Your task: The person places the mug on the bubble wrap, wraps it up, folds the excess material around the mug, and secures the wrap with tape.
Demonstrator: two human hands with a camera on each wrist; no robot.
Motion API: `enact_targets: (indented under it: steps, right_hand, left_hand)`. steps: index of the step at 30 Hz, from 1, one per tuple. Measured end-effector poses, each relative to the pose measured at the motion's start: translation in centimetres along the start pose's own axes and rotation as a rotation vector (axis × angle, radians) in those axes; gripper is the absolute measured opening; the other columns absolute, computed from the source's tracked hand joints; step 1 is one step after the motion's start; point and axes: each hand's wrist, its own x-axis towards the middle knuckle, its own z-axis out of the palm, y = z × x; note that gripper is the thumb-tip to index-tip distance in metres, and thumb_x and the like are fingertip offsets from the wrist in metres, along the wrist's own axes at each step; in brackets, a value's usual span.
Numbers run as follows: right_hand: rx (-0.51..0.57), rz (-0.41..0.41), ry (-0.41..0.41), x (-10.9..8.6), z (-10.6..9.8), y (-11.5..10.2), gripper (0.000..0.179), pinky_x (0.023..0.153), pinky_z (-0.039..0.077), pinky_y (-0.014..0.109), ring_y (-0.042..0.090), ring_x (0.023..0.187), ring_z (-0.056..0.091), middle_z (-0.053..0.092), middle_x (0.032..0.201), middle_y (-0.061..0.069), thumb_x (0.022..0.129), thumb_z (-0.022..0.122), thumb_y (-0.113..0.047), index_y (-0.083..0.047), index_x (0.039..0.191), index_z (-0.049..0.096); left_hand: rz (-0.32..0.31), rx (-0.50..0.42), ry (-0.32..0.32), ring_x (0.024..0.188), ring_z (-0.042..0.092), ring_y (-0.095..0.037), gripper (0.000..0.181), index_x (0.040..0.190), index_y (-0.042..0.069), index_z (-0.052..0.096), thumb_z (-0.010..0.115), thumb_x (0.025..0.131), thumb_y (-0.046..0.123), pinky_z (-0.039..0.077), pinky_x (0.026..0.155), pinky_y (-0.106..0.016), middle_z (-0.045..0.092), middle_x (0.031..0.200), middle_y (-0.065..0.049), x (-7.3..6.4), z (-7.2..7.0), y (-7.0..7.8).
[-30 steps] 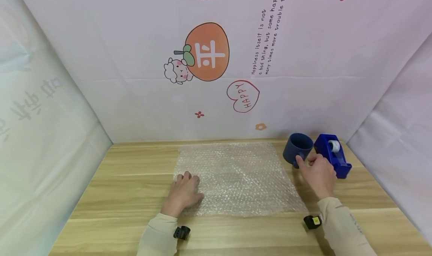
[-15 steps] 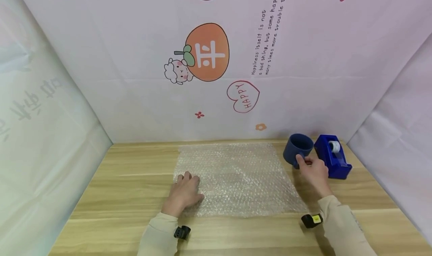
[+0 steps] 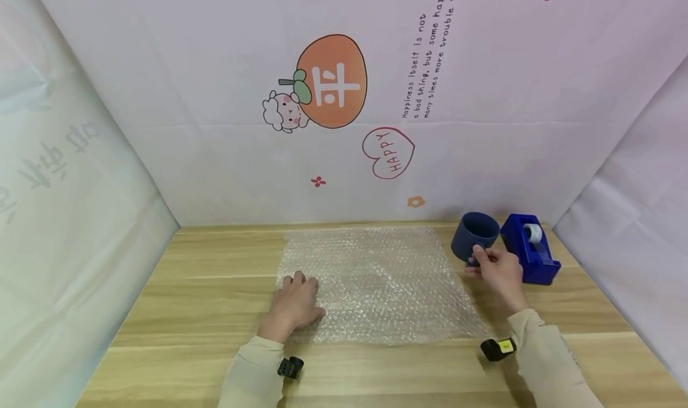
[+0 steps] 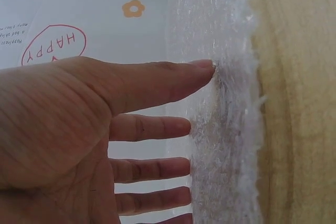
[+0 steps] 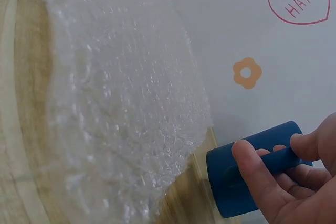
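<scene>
A dark blue mug (image 3: 473, 238) stands upright on the table, just right of the bubble wrap's far corner. My right hand (image 3: 500, 273) holds its handle (image 5: 278, 160), with thumb and fingers about it in the right wrist view. Clear bubble wrap (image 3: 381, 282) lies flat across the middle of the table. On its left edge rests my left hand (image 3: 292, 306), fingers spread. The left wrist view shows those fingertips (image 4: 181, 166) touching the wrap, nothing gripped.
A blue tape dispenser (image 3: 532, 249) with a white roll stands right of the mug, close to my right hand. A printed white cloth wall (image 3: 242, 175) rises behind the wooden table (image 3: 215, 294), with white cloth on both sides.
My right hand has moved left from beside the tape dispenser and its fingers have come in around the mug's handle. The left hand and the bubble wrap have stayed put.
</scene>
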Motion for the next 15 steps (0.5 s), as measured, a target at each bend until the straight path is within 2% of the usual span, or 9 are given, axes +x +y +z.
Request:
enact_targets:
  steps: [7,15]
  right_hand:
    - [-0.107,-0.041,0.042,-0.1,0.0,-0.2,0.047,0.068,0.061,0.03,0.017,0.072,0.075,0.072,0.101,0.027,0.107,0.052,-0.031,0.013,0.118,0.064]
    - [-0.087,-0.09,0.041,-0.5,-0.1,-1.1,0.045,0.068,0.059,0.021,0.015,0.071,0.075,0.071,0.103,0.03,0.107,0.054,-0.031,0.012,0.118,0.065]
  left_hand:
    - [0.008,0.005,0.003,0.1,0.052,-0.036,0.048,0.117,0.004,0.067,0.086,0.081,0.03,0.051,0.075,-0.05,0.055,0.113,-0.017,0.1,0.0,-0.1]
    - [-0.001,0.003,0.005,0.108,0.051,-0.04,0.053,0.122,0.005,0.067,0.086,0.081,0.032,0.051,0.08,-0.053,0.055,0.12,-0.019,0.2,0.0,-0.2]
